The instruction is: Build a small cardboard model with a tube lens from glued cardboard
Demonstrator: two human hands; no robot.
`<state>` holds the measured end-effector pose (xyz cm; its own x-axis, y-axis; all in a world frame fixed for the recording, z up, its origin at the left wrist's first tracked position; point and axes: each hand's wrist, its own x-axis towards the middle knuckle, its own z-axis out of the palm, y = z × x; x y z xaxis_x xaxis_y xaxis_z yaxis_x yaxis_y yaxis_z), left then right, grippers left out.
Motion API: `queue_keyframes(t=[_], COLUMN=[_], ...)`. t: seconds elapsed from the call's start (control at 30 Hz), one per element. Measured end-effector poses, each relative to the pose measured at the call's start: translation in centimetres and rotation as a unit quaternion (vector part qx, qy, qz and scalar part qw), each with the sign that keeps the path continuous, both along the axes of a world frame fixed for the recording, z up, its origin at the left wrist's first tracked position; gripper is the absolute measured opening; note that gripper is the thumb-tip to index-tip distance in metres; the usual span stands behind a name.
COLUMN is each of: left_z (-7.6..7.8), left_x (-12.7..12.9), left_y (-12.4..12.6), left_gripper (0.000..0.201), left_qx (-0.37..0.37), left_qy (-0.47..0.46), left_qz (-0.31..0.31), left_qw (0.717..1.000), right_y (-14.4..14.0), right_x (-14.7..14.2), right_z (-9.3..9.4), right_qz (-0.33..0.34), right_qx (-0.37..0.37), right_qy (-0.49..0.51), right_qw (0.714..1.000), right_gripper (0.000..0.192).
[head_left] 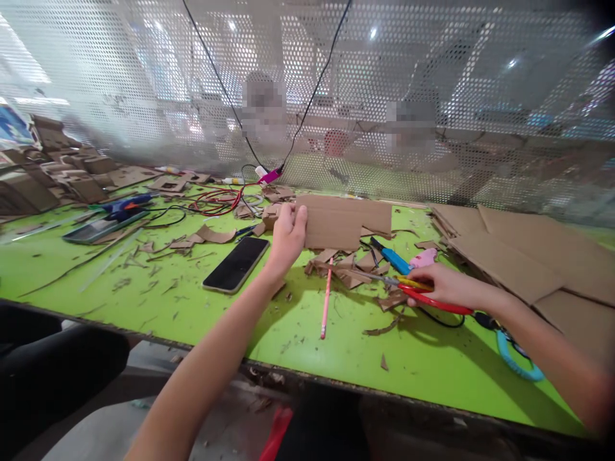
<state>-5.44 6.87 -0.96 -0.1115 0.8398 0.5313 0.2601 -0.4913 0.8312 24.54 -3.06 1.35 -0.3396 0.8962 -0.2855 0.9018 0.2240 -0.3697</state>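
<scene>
one phone; one pencil; one scissors; two hands

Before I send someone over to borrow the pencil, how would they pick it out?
On the green table, look between the left hand holding the cardboard piece and the right hand on the red scissors. The pencil lies there among cardboard scraps, the only thin pink stick.

Both bare forearms reach forward from the lower edge of the view. The left hand is raised at the end of a long, nearly straight arm — fingers curled over, thumb pressed in a pinch. The right hand lies lower and farther right, palm down, fingers closed in a grip — its forearm runs off toward the lower right corner.
</scene>
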Motion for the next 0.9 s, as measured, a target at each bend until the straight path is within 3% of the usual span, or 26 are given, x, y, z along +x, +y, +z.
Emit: queue_keyframes(t=[0.13,0.2,0.3,0.43,0.53,0.6,0.63,0.7,0.8,0.9], left_z=[-0.2,-0.5,-1.0,-1.2,-0.7,-0.2,0.1,0.6,1.1,1.1], left_x=[0.0,0.5,1.5,2.4,2.2,1.8,1.6,1.3,1.0,0.8], left_y=[0.4,0.3,-0.2,-1.5,-2.4,-2.7,-2.7,-2.8,-3.0,-3.1], left_gripper=[0.013,0.004,0.016,0.019,0.039,0.049,0.054,0.064,0.055,0.033], left_qx=[-0.034,-0.059,-0.094,-0.115,-0.112,-0.111,-0.116,-0.145,-0.182,-0.189], left_qy=[-0.051,-0.069,-0.075,0.057,0.231,0.268,0.253,0.191,0.161,0.203], left_qz=[0.035,0.008,-0.054,-0.153,-0.110,-0.066,-0.078,-0.173,-0.349,-0.407], left_qw=[0.998,0.996,0.991,0.980,0.960,0.955,0.957,0.955,0.905,0.870], right_y=[-0.5,-0.9,-1.7,-2.5,-2.8,-2.7,-2.6,-2.4,-2.1,-1.8], right_x=[2.0,2.9,3.7,3.3,2.5,2.3,2.3,2.4,2.6,2.9], right_z=[-0.3,0.0,1.0,2.8,3.5,3.4,3.2,2.7,2.1,1.6], right_qz=[-0.029,-0.029,-0.011,-0.030,-0.049,-0.050,-0.049,-0.045,-0.032,-0.030], right_qx=[0.013,0.009,-0.021,-0.033,-0.002,0.015,0.020,0.024,0.030,0.029], right_qy=[-0.006,-0.004,0.009,0.041,0.035,0.020,0.014,0.007,0.000,-0.017], right_qw=[0.999,1.000,1.000,0.998,0.998,0.998,0.998,0.999,0.999,0.999], right_gripper=[0.043,0.042,0.040,0.038,0.040,0.042,0.043,0.044,0.042,0.040])
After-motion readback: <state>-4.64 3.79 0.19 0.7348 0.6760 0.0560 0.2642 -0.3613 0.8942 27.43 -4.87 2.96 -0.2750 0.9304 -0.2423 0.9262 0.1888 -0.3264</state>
